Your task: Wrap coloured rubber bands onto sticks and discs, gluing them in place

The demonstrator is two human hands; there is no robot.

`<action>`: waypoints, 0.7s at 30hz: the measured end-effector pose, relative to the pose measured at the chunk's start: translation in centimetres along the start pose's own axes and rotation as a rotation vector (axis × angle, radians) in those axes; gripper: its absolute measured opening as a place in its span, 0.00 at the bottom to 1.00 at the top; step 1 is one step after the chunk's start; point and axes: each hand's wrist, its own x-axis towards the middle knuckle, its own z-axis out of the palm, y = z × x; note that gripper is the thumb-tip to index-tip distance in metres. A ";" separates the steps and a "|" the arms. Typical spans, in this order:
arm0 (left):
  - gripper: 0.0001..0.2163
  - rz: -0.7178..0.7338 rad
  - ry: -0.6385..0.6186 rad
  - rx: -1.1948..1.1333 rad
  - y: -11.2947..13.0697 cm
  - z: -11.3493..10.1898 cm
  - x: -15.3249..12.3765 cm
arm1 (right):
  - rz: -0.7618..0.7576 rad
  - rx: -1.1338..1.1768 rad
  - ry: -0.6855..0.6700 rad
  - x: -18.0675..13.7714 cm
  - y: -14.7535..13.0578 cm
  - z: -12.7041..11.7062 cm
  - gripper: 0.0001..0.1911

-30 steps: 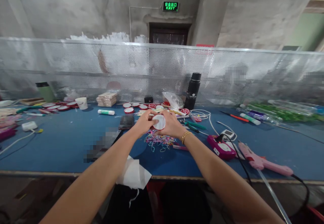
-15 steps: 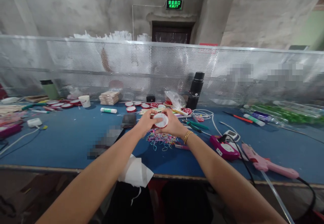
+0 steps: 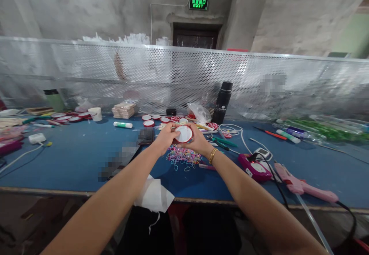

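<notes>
Between both hands is a round white disc with a red rim (image 3: 183, 134), its white face turned toward me. My left hand (image 3: 166, 139) grips its left edge with the thumb at the rim. Around the right and lower edge curl the fingers of my right hand (image 3: 198, 139), with a gold bracelet at the wrist. Just below the hands lies a pile of small coloured rubber bands (image 3: 184, 158) on the blue table (image 3: 72, 155). Similar red-rimmed discs (image 3: 148, 123) lie behind the hands.
To the right are a purple power strip (image 3: 255, 168), a pink glue gun (image 3: 302, 186) and green-handled pliers (image 3: 221, 143). A black bottle (image 3: 223, 102) stands at the back. A glue stick tube (image 3: 122, 125) and a white cup (image 3: 95, 114) lie left. White paper (image 3: 155, 195) hangs over the front edge.
My left thumb has drawn back from the disc's white face to its rim, so more of the face shows. Both hands still hold the disc in nearly the same place.
</notes>
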 end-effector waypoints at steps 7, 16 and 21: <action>0.13 0.055 -0.001 0.100 0.3 0.2 -0.3 | -0.014 -0.021 -0.031 0.0 0.0 0.0 0.42; 0.13 0.158 -0.039 0.115 0.0 0.1 -0.2 | -0.029 0.006 0.010 -0.1 0.3 0.4 0.37; 0.13 0.213 -0.056 0.138 -0.4 -0.1 0.2 | -0.031 0.056 0.045 -0.1 1.0 0.8 0.35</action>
